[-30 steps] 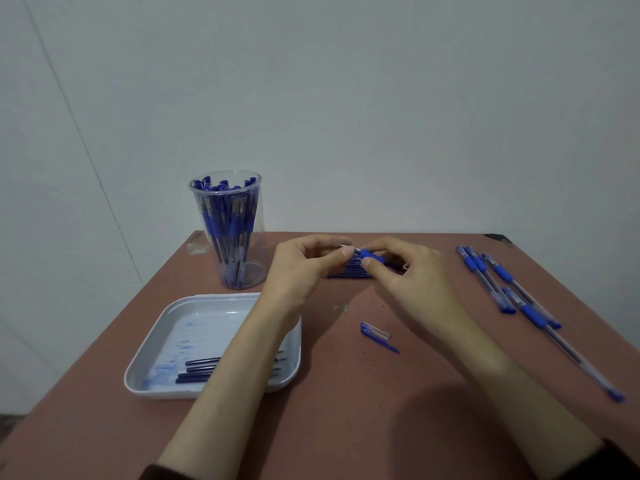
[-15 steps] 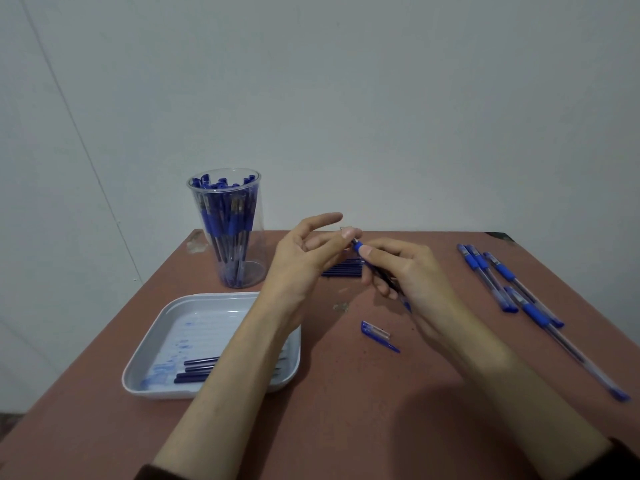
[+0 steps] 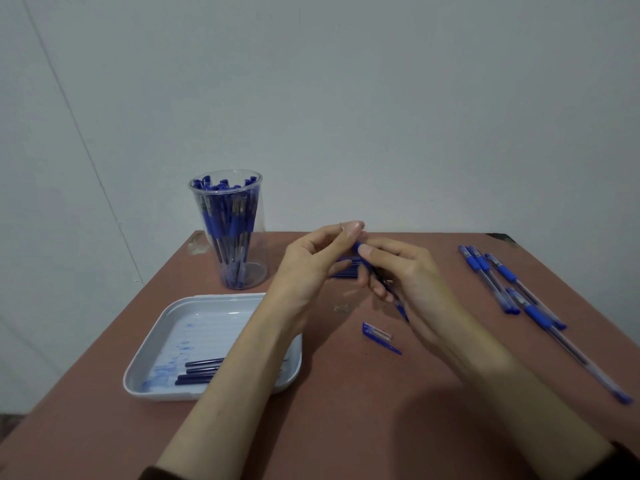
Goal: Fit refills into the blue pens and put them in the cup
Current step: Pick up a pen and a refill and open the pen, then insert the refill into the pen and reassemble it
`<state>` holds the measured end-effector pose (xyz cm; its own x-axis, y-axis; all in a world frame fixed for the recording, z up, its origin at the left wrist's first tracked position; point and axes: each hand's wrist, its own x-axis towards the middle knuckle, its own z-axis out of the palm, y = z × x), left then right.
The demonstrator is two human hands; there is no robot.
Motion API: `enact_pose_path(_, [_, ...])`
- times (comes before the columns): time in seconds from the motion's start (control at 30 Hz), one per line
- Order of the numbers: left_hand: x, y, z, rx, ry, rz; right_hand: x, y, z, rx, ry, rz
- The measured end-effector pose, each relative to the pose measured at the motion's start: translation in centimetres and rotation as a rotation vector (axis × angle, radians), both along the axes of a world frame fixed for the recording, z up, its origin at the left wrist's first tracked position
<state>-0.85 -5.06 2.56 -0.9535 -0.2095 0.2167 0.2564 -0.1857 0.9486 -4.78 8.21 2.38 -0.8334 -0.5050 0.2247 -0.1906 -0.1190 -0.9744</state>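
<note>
Plain pale grey-white painted wall point(image 3: 381, 98) fills upper half of view; second wall point(image 3: 41, 202) at left meets it along thin slanted corner seam; reddish-brown flat-topped counter point(image 3: 346, 427) set close to back wall; pale worn patch at its far left corner; dark chipped spot at far right corner; light soft, dim, even; faint shadows on counter; sliver of dark floor point(image 3: 8, 422) at lower left.
</note>
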Motion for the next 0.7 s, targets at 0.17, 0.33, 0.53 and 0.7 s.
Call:
enact_pose_path(0.17, [-0.3,-0.7,-0.2,0.029,-0.023,0.068,-0.3,0.2,0.1,-0.063,-0.070,-0.020])
enact_pose_path(0.33, [0.1,0.3,0.4,-0.046,-0.066,-0.075,-0.3,-0.2,-0.4,0.036,0.002,-0.048])
enact_pose_path(0.53, [0.2,0.9,0.2,-0.113,-0.013,-0.066,0.0,-0.4,-0.4,0.026,0.029,0.001])
enact_pose_path(0.7, [-0.2,0.3,-0.4,-0.071,-0.008,0.127,-0.4,-0.2,-0.6,0.016,0.060,-0.106])
